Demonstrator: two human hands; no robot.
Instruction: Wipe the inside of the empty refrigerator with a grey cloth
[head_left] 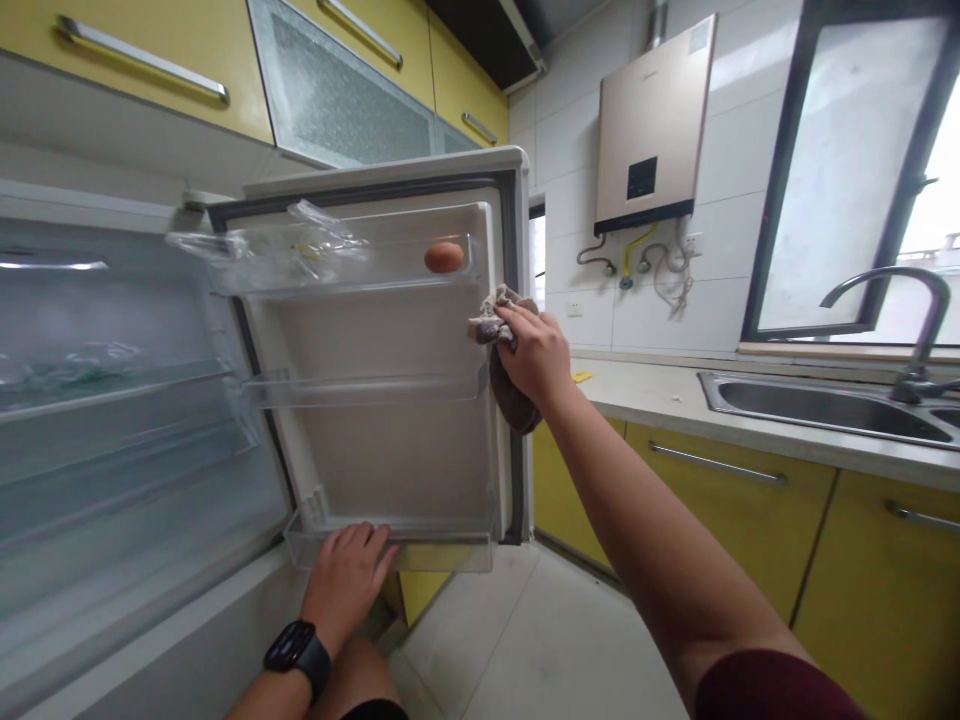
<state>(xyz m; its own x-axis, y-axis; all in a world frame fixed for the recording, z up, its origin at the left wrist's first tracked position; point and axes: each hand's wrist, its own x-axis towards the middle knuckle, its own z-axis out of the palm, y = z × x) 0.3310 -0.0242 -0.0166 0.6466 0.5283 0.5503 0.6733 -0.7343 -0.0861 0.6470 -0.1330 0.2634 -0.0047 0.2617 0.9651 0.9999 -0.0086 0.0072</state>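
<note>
My right hand (536, 350) is closed on a crumpled, damp-looking cloth (512, 385), held against the edge of the open fridge door (405, 345) near its dark seal. Part of the cloth hangs below my palm. Low on the door, my left hand (346, 570), below which a black watch sits on the wrist, has its fingers hooked over the rim of the clear bottom door bin (450, 553). A brown egg (444, 257) lies in the top door bin (405, 270), with a crinkled clear plastic bag (315, 245) farther left.
At left are the fridge's glass shelves (112, 390), with a plastic bag (82, 365) on one. A counter (637, 385) with a steel sink (817, 405) and faucet (930, 310) stands at right. Above it hangs a water heater (656, 120). Yellow cabinets (150, 30) run overhead.
</note>
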